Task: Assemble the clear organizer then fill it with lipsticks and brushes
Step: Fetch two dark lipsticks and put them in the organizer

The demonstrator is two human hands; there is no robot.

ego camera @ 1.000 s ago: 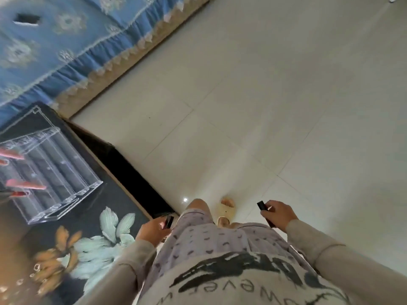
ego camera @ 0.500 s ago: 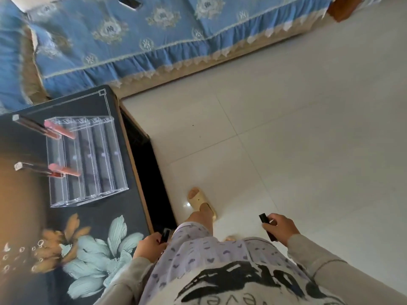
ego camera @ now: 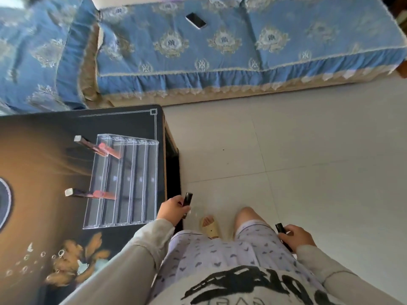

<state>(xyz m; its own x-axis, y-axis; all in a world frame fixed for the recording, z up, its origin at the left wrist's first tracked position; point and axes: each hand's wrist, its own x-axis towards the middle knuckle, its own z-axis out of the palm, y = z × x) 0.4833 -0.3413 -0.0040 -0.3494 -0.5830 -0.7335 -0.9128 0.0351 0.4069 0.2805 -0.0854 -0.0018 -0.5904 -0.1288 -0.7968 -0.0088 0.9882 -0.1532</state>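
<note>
The clear organizer (ego camera: pixel 130 183) stands on the dark table (ego camera: pixel 44 155), with several long compartments side by side. Two pink lip glosses with silver caps stick out of its left side, one at the far end (ego camera: pixel 97 146) and one at the near end (ego camera: pixel 90 194). My left hand (ego camera: pixel 172 209) grips a black lipstick (ego camera: pixel 187 199) just off the table's right edge, near the organizer's near right corner. My right hand (ego camera: pixel 296 236) holds another black lipstick (ego camera: pixel 280 228) beside my right leg, above the floor.
A blue sofa (ego camera: pixel 220 51) with gold trim runs along the far side, with a phone (ego camera: pixel 196 20) lying on it. White tiled floor (ego camera: pixel 308 161) spreads to the right. My foot in a yellow slipper (ego camera: pixel 210 226) stands next to the table's edge.
The view has swung left toward the table, so the organizer is more central. My left hand has risen with its lipstick toward the organizer's corner. My right hand stays by my leg.
</note>
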